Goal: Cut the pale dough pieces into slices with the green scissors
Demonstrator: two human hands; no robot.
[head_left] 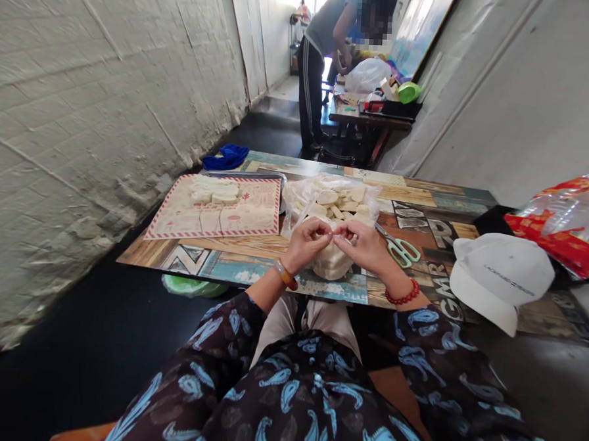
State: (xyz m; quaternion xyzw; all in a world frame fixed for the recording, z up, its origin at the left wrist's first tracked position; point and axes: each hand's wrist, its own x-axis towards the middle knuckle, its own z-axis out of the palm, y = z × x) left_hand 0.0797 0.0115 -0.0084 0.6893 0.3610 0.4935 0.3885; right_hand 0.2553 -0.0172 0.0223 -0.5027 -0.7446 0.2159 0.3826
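Observation:
My left hand (311, 242) and my right hand (360, 242) meet at the near side of a clear plastic bag (296, 197). Fingertips of both are pinched together, almost touching; what lies between them is too small to make out. Flat, pale, rounded pieces (347, 200) fill the open bag just beyond my fingers. Below my hands, a rounded pale bundle (332, 263) sits near the table edge, partly covered by them. Scissors with light green handles (404, 252) lie close to my right wrist.
On the left, a tray lined with red-bordered printed paper (249, 221) holds several pale pieces (225, 194). A blue cloth (226, 156) lies at the table's far left corner. A white cap (501, 277) and red-and-clear packaging (565, 221) are at right. Another person (329, 25) bends over a farther table (369, 119).

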